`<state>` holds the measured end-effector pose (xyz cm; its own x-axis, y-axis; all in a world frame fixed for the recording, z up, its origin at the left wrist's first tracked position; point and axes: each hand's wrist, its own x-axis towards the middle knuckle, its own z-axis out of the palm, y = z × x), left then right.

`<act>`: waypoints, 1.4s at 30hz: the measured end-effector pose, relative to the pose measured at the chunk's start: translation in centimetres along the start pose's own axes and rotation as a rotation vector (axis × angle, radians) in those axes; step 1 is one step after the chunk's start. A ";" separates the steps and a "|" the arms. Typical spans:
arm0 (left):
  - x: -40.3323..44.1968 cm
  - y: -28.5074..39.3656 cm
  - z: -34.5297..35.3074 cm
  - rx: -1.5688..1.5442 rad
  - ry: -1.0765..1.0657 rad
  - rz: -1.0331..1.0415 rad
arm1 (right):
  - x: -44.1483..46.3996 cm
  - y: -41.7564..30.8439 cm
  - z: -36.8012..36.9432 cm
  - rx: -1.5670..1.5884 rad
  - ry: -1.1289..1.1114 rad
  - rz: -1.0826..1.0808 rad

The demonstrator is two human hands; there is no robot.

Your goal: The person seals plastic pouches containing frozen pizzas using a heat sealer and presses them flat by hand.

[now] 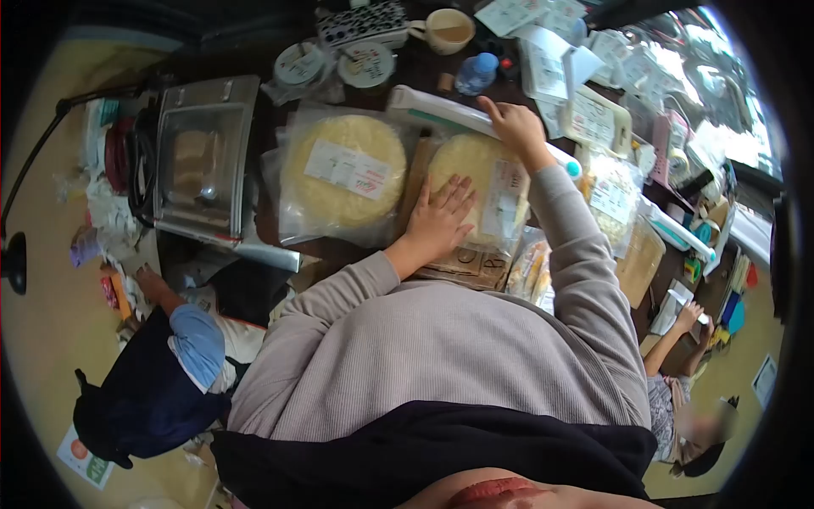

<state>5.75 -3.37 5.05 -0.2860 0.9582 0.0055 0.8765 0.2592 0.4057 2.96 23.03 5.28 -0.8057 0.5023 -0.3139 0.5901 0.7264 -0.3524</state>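
My left hand (441, 222) lies flat with fingers spread on a pale yellow round disc (465, 165) in a clear plastic bag with a white printed label (504, 199). My right hand (514, 127) is closed over a long white bar with a teal stripe and teal end (449, 112), which lies across the far edge of that bag. Its fingertips are partly hidden. To the left, a second bagged yellow disc (349, 208) lies flat with its own label. A brown cardboard piece (466, 270) shows beneath the near edge of the right-hand bag.
A clear-lidded machine (206, 161) stands at the left. Behind are round tubs (366, 64), a mug (448, 32) and a blue-capped bottle (476, 75). Labelled bags (610, 191) and a similar white bar (678, 229) lie right. Other people work at left (153, 373) and right (674, 407).
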 end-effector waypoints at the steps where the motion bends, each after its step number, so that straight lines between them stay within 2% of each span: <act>1: -1.3 -0.5 -0.5 -0.064 -0.009 -0.002 | 0.0 0.0 0.0 0.001 -0.008 0.015; 3: -3.4 -1.9 -1.7 -0.184 -0.013 -0.004 | 0.2 0.1 0.3 0.000 0.013 0.006; 7: -6.3 -5.4 -6.4 -0.574 0.145 -0.068 | 0.5 0.2 0.5 0.024 -0.018 0.018; 11: -7.4 -10.9 -10.9 -0.420 0.372 -0.215 | 0.5 0.4 0.6 0.027 0.002 0.017; 14: -8.3 -14.4 -12.7 -0.430 0.483 -0.385 | 0.6 0.4 0.8 0.039 0.015 0.015; 18: -8.7 -18.1 -13.8 -0.519 0.433 -0.503 | 0.6 1.0 1.4 0.066 0.065 -0.005; 21: -9.7 -19.3 -12.0 -0.359 0.444 -0.605 | 0.6 0.9 1.5 0.059 0.076 -0.006; 24: -11.4 -20.0 -10.7 -0.318 0.378 -0.588 | 0.6 1.2 1.7 0.052 0.087 0.018; 27: -12.0 -19.5 -11.2 -0.446 0.309 -0.768 | 0.4 0.7 1.5 0.067 0.094 0.031; 30: -12.9 -19.8 -10.7 -0.500 0.255 -0.853 | 0.4 0.6 1.4 0.007 0.091 0.035; 34: -13.5 -19.4 -10.1 -0.424 0.345 -0.895 | 0.2 0.1 1.0 0.000 0.097 0.052; 41: -15.7 -18.0 -9.4 -0.394 0.298 -0.994 | 0.2 -0.3 0.6 -0.034 0.054 0.061; 42: -15.6 -17.5 -9.4 -0.384 0.350 -0.987 | 0.2 -0.4 0.5 -0.030 0.048 0.064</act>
<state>-8.80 -23.96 6.43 -0.9374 0.2501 -0.2422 0.0442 0.7755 0.6298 2.57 22.65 4.91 -0.7684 0.5693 -0.2924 0.6392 0.7056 -0.3058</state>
